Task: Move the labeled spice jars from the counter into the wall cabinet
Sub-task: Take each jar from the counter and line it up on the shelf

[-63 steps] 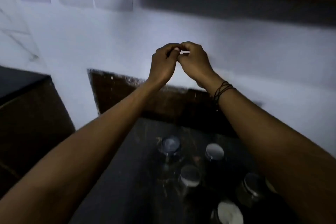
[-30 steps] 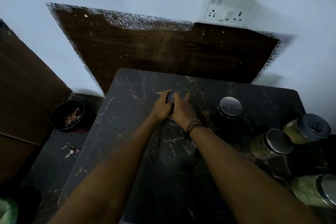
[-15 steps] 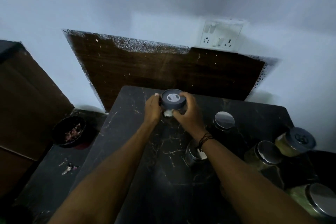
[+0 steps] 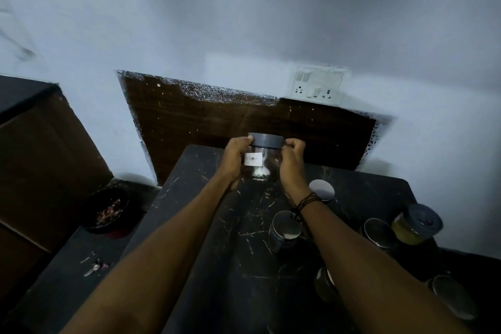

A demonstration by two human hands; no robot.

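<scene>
Jar lifted between hands; label unreadable.

The room was dim, its pale wall bearing a dark wooden panel. A white switchboard sat just above the panel's right end.

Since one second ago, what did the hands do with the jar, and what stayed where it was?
Both hands, left hand and right hand, took hold of the clear glass jar with the grey lid and white label and raised it off the black marble counter, upright. The other metal-lidded jars on the counter's right side stayed standing in place.
</scene>
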